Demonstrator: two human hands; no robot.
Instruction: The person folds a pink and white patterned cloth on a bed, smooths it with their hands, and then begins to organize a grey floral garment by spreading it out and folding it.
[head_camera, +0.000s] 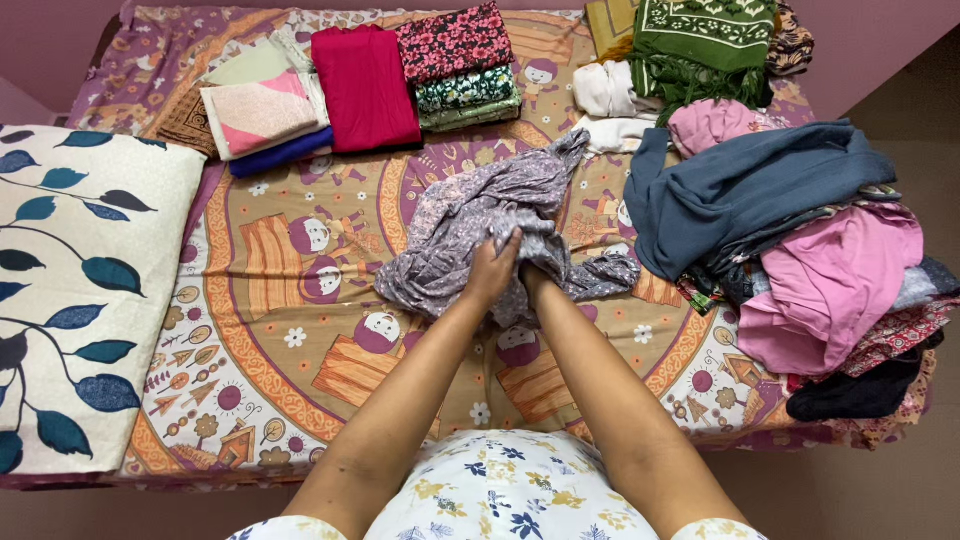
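Cotton with a small grey-lilac print fills the middle of the bed: a crumpled garment (480, 225) lying in a loose heap on the patterned bedsheet (270, 350). Nearest the camera, both bare forearms reach forward into it. The left hand (493, 268) grips a fold at the near edge of the heap, its fingers (508, 245) curled and pressed into the cloth. The right hand (538, 277) is sunk into the same bunch just beside the left; its fingers are hidden by the fabric, so I cannot tell how they lie, though the hand appears to clutch the cloth.

To the left lies a white pillow (85, 290) with dark blue leaves. To the right sits an unsorted pile (800, 260) of clothes, a slate-blue piece on top, pink and dark ones beneath, spilling toward the bed's edge.

Further back, along the far side, stands a row of folded clothes (360, 85): a pink-and-white piece over a blue one, a crimson one, and a flowered stack. At the far right are white and pink bundles and a green patterned cloth (705, 40).

Judging from this, part of the folding looks done, the grey-lilac garment is in hand and still unfolded, and the large pile on the right remains.
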